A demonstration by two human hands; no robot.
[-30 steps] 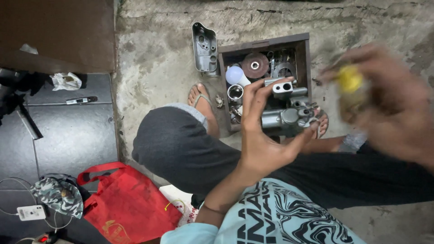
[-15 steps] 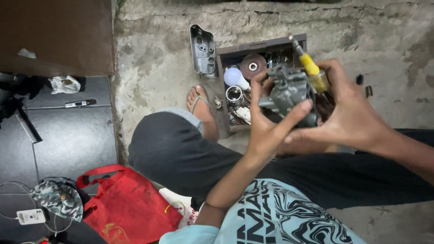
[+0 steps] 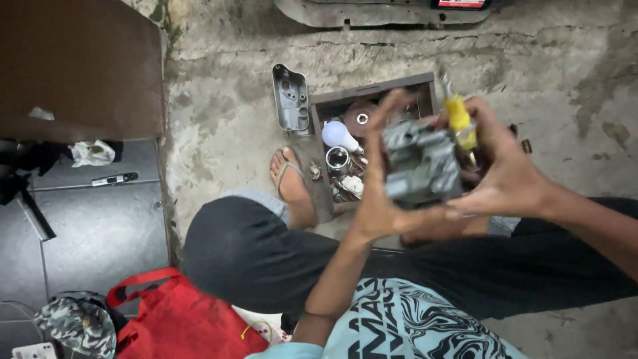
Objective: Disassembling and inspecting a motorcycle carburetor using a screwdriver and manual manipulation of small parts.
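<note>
Over the wooden box (image 3: 425, 85) on the concrete floor, both hands meet around a grey metal engine part (image 3: 420, 163). That box is the landmark for everything else. Inside it, toward its left end, lie a white light bulb (image 3: 337, 135), a round brown disc (image 3: 359, 119) with a hole in its middle, a shiny metal ring (image 3: 337, 158) and a jumble of small metal pieces; the hands and the grey part hide most of its right half. Just left of the box, leaning against its outer wall, sits a grey cast metal cover (image 3: 291, 100). Below the box's left corner a foot in a sandal (image 3: 292, 183) rests on the floor, and the person's dark-trousered knee (image 3: 249, 249) rises nearer the camera. Well left of the box a dark mat (image 3: 86, 226) carries a crumpled white rag (image 3: 92, 153) and a small pen-like tool (image 3: 114, 179). A red bag (image 3: 176, 322) and a camouflage cap (image 3: 78, 326) lie far below-left of it.

The left hand (image 3: 379, 193) is opened wide, palm and fingers laid flat against the left side of the grey part, fingertips pointing away. The right hand (image 3: 502, 169) curls loosely around the part's right side, its fingers also pinching a yellow-handled screwdriver (image 3: 458, 119) that stands nearly upright, blurred by motion.
</note>
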